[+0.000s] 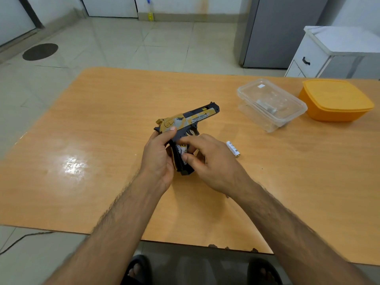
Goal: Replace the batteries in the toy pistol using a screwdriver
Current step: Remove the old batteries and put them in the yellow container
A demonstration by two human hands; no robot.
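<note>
A black and gold toy pistol is held above the wooden table, barrel pointing to the far right. My left hand grips its handle from the left, thumb on the gold slide. My right hand has its fingers at the open grip, pressing on a white battery that sits in the handle. A second white battery with a gold tip lies on the table just right of my right hand. No screwdriver is in sight.
A clear plastic box with a small grey item inside stands at the back right, with an orange lidded container beside it. A white cabinet and a grey fridge stand behind the table. My sandalled feet show below the table's near edge.
</note>
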